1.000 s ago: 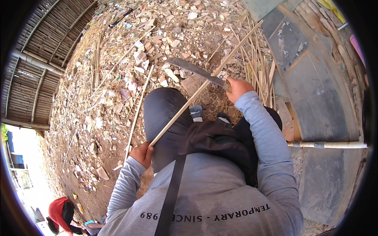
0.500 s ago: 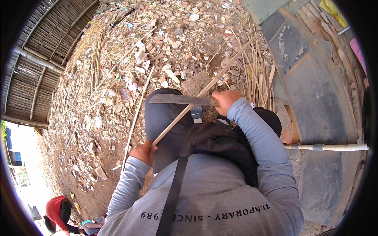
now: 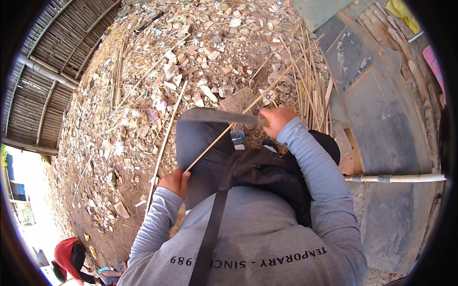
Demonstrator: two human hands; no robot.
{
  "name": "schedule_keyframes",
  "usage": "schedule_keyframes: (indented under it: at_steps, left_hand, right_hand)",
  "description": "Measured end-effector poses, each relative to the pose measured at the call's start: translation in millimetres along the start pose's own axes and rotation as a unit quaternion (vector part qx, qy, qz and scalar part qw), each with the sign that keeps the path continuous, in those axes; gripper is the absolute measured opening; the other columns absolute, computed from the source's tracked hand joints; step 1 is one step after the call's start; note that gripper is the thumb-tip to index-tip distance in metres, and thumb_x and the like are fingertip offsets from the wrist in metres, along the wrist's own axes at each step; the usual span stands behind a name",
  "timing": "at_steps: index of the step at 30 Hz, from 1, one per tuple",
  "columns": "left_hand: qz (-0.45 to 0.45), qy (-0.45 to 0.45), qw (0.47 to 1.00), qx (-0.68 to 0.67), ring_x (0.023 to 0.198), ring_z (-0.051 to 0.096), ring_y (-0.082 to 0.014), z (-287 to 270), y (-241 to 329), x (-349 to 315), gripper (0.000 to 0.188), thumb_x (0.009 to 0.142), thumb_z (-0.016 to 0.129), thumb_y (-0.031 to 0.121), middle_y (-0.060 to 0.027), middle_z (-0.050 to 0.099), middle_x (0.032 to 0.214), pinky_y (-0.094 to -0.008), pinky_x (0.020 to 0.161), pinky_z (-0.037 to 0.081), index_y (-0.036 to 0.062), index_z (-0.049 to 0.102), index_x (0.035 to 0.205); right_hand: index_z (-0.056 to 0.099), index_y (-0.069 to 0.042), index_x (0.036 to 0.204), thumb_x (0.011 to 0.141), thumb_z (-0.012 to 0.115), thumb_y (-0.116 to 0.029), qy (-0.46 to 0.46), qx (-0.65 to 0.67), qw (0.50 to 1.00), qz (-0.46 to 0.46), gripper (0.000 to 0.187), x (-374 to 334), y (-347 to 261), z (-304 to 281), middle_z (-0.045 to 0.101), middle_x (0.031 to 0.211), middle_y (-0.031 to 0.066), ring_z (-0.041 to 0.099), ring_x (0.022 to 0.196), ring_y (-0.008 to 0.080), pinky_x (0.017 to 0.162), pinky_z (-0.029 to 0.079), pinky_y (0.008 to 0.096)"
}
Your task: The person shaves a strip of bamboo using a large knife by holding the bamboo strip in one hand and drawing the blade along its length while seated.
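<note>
My left hand [image 3: 175,182] is closed around the near end of a long, thin bamboo strip [image 3: 209,149]. The strip slants up and away to the right, over my left knee and beyond my feet. In my right hand [image 3: 278,122] is the handle of a machete, gripped in the fist. Its dark blade [image 3: 210,117] points left, lies across the strip above my knee and is smeared by motion. Whether the edge bites into the bamboo I cannot tell.
More split bamboo strips [image 3: 316,97] lie in a pile at the right. One long strip [image 3: 167,136] rests on the rubble-strewn ground left of my knee. Dark panels [image 3: 389,124] line the right side, a bamboo-slat wall [image 3: 55,38] the upper left. A person in red [image 3: 69,257] bends at the lower left.
The bamboo strip has turned in my left hand and now shows a narrower side. My right hand has shifted slightly right with the machete, and the blade is now blurred.
</note>
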State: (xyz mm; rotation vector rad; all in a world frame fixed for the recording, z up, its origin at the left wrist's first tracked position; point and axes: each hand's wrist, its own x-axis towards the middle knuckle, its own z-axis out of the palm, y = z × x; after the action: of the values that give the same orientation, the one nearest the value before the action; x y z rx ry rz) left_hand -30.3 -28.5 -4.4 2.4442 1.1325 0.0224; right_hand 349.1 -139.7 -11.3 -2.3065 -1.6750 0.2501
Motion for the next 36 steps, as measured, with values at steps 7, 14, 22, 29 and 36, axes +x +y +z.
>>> schedule_keyframes:
  at_steps: [7,14,22,29,36]
  left_hand:
    - [0.021,0.045,0.997,0.057,0.062,0.06,-0.0449,19,-9,2,0.034,0.096,0.051,0.036,-0.0222,0.061,0.065,-0.0533,0.056,0.047,0.0057,0.052,0.08]
    - [0.03,0.051,0.996,0.066,0.06,0.061,-0.0431,20,-11,2,0.029,0.095,0.052,0.032,-0.0214,0.061,0.064,-0.0527,0.054,0.047,0.0064,0.05,0.082]
    - [0.026,0.064,0.996,0.058,0.059,0.06,-0.0436,25,-11,5,0.03,0.095,0.052,0.033,-0.0213,0.059,0.062,-0.053,0.053,0.047,0.0072,0.05,0.08]
    - [0.034,0.074,0.995,0.05,0.059,0.06,-0.0437,22,-13,3,0.029,0.095,0.053,0.033,-0.0217,0.059,0.062,-0.0532,0.052,0.047,0.0075,0.05,0.08]
    - [0.03,0.043,0.997,0.055,0.059,0.061,-0.0438,19,-9,7,0.028,0.095,0.052,0.032,-0.0218,0.06,0.062,-0.0532,0.054,0.048,0.0069,0.05,0.084]
  right_hand:
    - [0.062,-0.012,0.099,0.076,0.07,-0.024,0.026,0.022,0.991,0.13,0.028,15,31,-4,0.067,0.085,0.0142,0.065,0.083,0.0363,0.075,0.051,0.0481]
    - [0.062,-0.009,0.114,0.074,0.073,-0.026,0.031,-0.007,0.979,0.199,0.044,14,38,9,0.067,0.09,0.0193,0.065,0.085,0.0372,0.079,0.052,0.0448]
    - [0.059,-0.001,0.091,0.072,0.076,-0.024,-0.045,0.412,0.885,0.211,0.034,12,43,29,0.063,0.07,0.0163,0.063,0.066,0.0354,0.062,0.05,0.0426]
    - [0.057,-0.01,0.085,0.074,0.068,-0.02,0.045,-0.006,0.998,-0.039,0.018,-1,-9,4,0.062,0.069,0.0143,0.064,0.068,0.0359,0.06,0.049,0.0474]
    - [0.061,-0.011,0.101,0.077,0.066,-0.022,0.05,-0.075,0.982,0.166,0.027,16,40,-3,0.068,0.086,0.0166,0.066,0.082,0.0375,0.074,0.052,0.0478]
